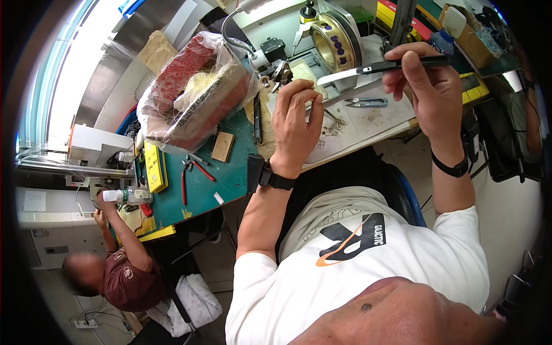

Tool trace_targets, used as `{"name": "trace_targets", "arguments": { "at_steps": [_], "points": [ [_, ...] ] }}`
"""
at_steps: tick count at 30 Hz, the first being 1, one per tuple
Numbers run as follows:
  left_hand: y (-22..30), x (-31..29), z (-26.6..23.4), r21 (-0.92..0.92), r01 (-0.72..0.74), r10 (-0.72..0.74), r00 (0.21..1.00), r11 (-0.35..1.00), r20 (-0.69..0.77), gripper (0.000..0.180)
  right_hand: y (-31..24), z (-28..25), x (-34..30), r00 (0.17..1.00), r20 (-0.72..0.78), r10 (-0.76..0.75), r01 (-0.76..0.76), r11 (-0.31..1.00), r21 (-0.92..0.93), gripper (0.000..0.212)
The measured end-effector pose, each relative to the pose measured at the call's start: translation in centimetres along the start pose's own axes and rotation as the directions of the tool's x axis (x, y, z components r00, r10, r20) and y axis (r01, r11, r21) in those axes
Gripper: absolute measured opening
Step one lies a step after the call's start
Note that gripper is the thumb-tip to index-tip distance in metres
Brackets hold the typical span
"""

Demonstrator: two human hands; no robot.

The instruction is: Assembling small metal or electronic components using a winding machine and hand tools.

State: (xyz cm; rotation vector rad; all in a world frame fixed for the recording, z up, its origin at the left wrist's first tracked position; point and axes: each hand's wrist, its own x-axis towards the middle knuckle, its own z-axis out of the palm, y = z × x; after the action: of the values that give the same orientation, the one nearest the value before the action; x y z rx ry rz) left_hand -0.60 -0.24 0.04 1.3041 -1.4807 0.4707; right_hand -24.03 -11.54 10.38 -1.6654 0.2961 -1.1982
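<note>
My right hand is closed around a black-handled cutter knife, gripping it between thumb and fingers. Its pale blade points left, in front of a machine with a gold ring-shaped roll. My left hand is raised over the bench edge, fingers loosely bent and apart, with nothing visible in it. A grey metal strip runs between the hands; its left end comes near my left thumb. Below the strip, small thread snips lie on the pale worktop, beside a little heap of thin scraps.
To the left stands a plastic-lined red box. Red-handled pliers and a wooden block lie on the green mat. A co-worker sits far left near a clear bottle. A cardboard box stands back right.
</note>
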Motion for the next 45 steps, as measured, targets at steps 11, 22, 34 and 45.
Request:
{"name": "trace_targets", "arguments": {
  "at_steps": [11,22,34,45],
  "points": [
    [-0.1,0.1,0.1,-0.009,-0.049,0.049,0.999,0.999,0.021,0.022,1.6,2.7,0.4,0.965,0.106,-0.239,0.261,0.867,-0.424,0.026],
    [-0.3,0.3,0.3,-0.071,-0.091,0.093,0.995,0.993,0.031,0.026,2.7,4.0,0.7,0.916,0.227,-0.331,0.401,0.784,-0.473,0.020],
    [-0.3,0.3,0.5,-0.108,-0.085,0.086,0.996,0.991,0.011,0.024,3.1,4.3,0.2,0.933,0.317,-0.172,0.324,0.787,-0.525,0.020],
    [-0.7,0.1,0.3,-0.065,0.010,-0.012,0.999,0.998,-0.034,0.016,5.9,-2.4,-4.9,0.894,-0.143,-0.425,0.318,0.825,-0.468,0.017]
  ]
}}
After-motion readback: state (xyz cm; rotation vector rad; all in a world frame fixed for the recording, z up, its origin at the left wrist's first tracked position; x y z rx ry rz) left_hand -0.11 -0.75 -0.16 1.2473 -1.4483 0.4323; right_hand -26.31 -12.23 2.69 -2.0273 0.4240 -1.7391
